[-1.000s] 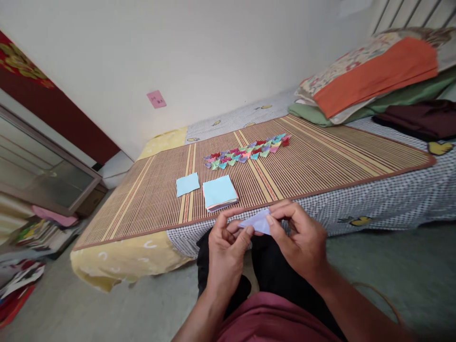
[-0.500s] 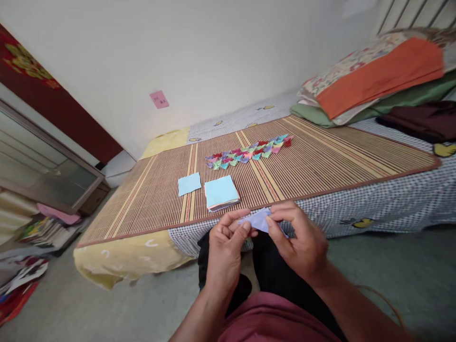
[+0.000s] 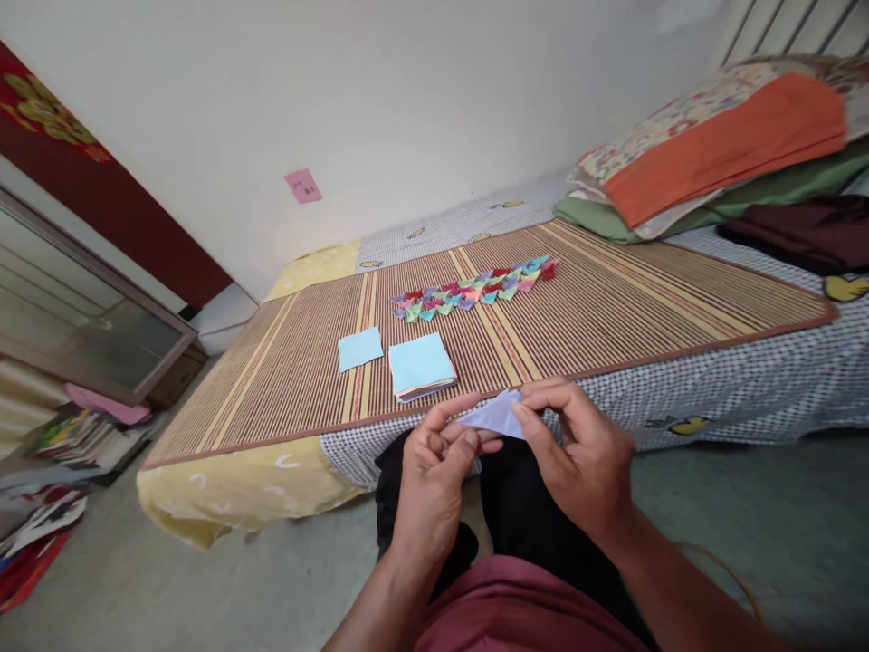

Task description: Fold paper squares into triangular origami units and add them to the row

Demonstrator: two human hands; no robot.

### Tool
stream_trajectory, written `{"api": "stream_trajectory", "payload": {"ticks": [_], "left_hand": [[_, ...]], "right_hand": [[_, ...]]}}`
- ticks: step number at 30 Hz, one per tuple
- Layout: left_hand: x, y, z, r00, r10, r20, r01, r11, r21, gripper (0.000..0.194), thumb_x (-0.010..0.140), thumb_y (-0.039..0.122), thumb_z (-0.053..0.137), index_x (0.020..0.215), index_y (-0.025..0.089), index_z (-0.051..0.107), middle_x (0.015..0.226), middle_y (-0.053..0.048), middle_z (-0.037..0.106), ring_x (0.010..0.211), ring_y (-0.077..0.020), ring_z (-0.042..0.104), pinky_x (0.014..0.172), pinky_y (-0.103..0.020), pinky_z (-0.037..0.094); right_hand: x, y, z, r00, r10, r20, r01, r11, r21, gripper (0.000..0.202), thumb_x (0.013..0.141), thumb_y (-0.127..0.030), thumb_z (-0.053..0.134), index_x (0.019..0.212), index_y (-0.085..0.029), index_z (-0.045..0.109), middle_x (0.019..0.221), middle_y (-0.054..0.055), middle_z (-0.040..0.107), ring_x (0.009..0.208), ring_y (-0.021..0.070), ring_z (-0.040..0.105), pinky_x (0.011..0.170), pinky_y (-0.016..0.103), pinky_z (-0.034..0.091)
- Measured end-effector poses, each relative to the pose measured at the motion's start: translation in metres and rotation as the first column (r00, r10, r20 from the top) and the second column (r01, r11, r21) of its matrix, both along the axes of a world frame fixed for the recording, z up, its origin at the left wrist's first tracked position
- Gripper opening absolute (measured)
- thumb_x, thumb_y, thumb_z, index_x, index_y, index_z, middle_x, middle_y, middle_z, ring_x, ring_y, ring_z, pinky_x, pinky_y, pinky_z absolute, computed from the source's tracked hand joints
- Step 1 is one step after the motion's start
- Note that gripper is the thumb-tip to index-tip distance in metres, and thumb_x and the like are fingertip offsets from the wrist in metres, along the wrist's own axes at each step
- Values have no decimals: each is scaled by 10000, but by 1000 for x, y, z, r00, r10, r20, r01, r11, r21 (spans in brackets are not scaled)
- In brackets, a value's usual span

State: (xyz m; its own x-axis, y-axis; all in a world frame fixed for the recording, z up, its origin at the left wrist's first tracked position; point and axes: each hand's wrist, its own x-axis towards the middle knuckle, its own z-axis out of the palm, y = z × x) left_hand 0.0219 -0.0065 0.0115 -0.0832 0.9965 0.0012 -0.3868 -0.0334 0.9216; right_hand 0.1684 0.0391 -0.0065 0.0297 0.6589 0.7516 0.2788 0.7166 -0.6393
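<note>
Between my hands, in front of the bed's edge, is a piece of lavender paper [image 3: 494,417] folded into a pointed triangle. My right hand [image 3: 584,448] pinches its right end between thumb and fingers. The fingers of my left hand [image 3: 438,462] curl behind and under the left part of the paper, with the thumb just below its left tip. Beyond them on the mat lie a stack of square paper [image 3: 422,364] with a light blue sheet on top and a single light blue sheet [image 3: 360,349] to its left. Farther back are rows of small colourful folded paper pieces [image 3: 475,292].
A striped bamboo mat [image 3: 597,312] covers the bed. Folded bedding [image 3: 726,149] and dark cloth [image 3: 801,231] are piled at the right. A pink note [image 3: 302,186] is on the wall. At the left are a glass-fronted cabinet [image 3: 74,299] and books [image 3: 74,444].
The lavender paper has turned to show a broader triangular face. My left thumb has come down off it, and my right hand has shifted slightly right.
</note>
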Motion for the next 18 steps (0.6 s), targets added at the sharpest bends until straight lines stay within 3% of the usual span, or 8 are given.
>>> {"api": "stream_trajectory", "payload": {"ticks": [8, 18], "left_hand": [[2, 2, -1, 998, 65, 2, -65, 998, 12, 334, 868, 297, 767, 1146, 128, 691, 752, -15, 716, 737, -152, 711, 806, -313, 614], [7, -3, 5, 986, 164, -36, -161, 983, 88, 239, 858, 302, 769, 984, 192, 598, 816, -12, 697, 786, -159, 722, 757, -302, 625]], "right_hand": [[1, -2, -1, 999, 37, 31, -37, 999, -31, 116, 960, -116, 593, 920, -222, 571, 887, 19, 652, 873, 178, 673, 779, 288, 538], [-1, -4, 0, 996, -33, 88, 28, 998, 61, 144, 958, -82, 585, 942, -224, 564, 869, 29, 648, 837, 177, 674, 721, 282, 548]]}}
